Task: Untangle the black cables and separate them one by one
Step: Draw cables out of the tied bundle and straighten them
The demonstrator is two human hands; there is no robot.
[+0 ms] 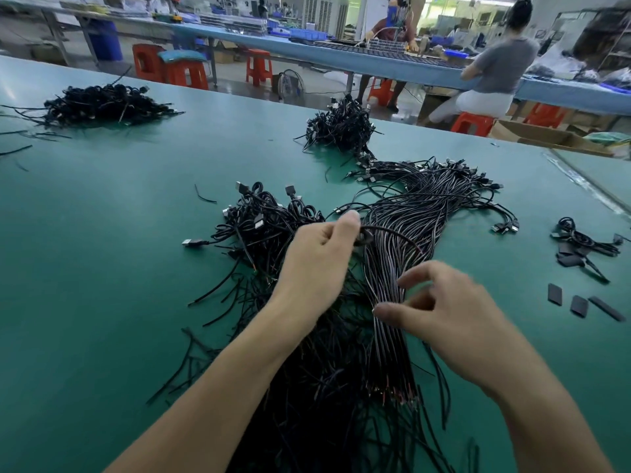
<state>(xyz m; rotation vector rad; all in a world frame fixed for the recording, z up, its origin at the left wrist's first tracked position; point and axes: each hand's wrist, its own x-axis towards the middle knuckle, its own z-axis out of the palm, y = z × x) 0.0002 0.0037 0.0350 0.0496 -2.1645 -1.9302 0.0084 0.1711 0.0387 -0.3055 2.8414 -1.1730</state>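
Observation:
A big mass of black USB cables lies on the green table (pixel 102 233). On the left it is a tangled heap (pixel 266 220); on the right the cables run side by side in a straightened bundle (pixel 409 216). My left hand (pixel 317 254) pinches one black cable (pixel 392 232) between thumb and fingers, and the cable arcs to the right over the bundle. My right hand (pixel 440 312) hovers above the bundle's lower part with fingers loosely curled; thumb and forefinger are apart and hold nothing that I can make out.
Two more cable heaps lie at the far left (pixel 102 104) and far middle (pixel 341 126). Short black sleeve pieces (pixel 580 305) and a few cables (pixel 580 240) lie at the right. Beyond the table edge stand red stools, and two people sit at a blue bench.

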